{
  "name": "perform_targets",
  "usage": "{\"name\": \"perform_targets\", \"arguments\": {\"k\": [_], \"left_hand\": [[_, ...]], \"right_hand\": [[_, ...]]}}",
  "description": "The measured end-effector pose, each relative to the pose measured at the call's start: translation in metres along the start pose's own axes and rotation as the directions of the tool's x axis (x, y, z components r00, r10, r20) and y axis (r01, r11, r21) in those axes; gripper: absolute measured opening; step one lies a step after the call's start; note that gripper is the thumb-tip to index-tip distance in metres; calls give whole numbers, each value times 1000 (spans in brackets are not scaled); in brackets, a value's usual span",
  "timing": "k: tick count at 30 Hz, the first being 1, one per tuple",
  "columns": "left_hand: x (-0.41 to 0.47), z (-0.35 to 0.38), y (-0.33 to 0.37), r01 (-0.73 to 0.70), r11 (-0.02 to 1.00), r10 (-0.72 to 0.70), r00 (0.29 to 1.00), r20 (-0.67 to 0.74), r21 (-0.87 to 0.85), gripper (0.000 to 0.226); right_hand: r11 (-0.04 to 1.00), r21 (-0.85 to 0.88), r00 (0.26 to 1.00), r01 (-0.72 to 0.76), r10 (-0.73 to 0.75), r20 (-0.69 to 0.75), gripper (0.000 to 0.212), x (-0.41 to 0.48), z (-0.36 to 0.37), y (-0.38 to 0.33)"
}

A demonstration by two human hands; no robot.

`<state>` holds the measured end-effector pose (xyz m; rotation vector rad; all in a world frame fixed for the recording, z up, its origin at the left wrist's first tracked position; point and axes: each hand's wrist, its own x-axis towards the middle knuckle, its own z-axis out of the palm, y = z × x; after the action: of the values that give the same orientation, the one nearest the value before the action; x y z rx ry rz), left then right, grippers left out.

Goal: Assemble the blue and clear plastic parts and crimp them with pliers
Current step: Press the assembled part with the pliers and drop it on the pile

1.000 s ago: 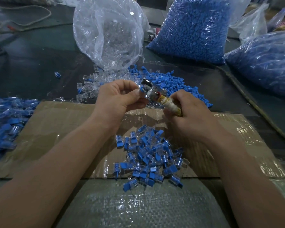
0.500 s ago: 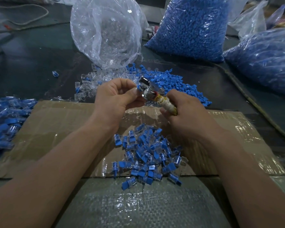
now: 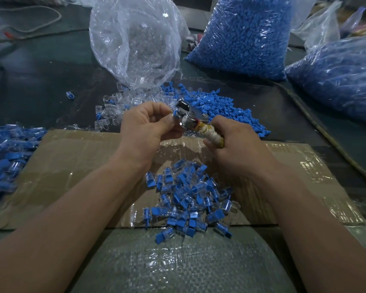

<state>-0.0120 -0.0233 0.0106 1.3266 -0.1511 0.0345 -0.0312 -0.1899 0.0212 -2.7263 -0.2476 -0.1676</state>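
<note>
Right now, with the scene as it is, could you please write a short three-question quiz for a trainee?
1. True or false: the right hand grips the pliers by their wrapped handles.
2. Which hand pinches the blue and clear part at the pliers' head? A) left hand B) right hand
3. Fill in: the pile of assembled parts lies on a ___ sheet.
Key: 1 true; 2 A; 3 cardboard sheet.
</note>
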Motion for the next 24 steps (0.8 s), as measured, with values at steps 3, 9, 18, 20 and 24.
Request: {"name": "perform_targets", "arguments": {"k": [3,9,18,20,24], "left_hand": [[0,0,0,-4,1000,4,1000,-5,21,11],[0,0,1,-11,999,13,1000,-27,45,13],[0,-1,2,8,999,-7,1000,-19,45,14],[2,-3,2,6,998,-6,1000,-2,65,14],[7,-10,5,54,994,-52,998,-17,99,14]], "right_hand": [[1000,-12,1000,-11,11,12,19,1,0,-1],[1000,-21,1000,-19,19,-4,19,2,2,-2],[1000,-26,997,17,-19,-75,18,0,6,1],[1000,8,995,17,-17,-95,17,0,6,3],[999,30,992,-38,41,-119,15,1,3,10]]}}
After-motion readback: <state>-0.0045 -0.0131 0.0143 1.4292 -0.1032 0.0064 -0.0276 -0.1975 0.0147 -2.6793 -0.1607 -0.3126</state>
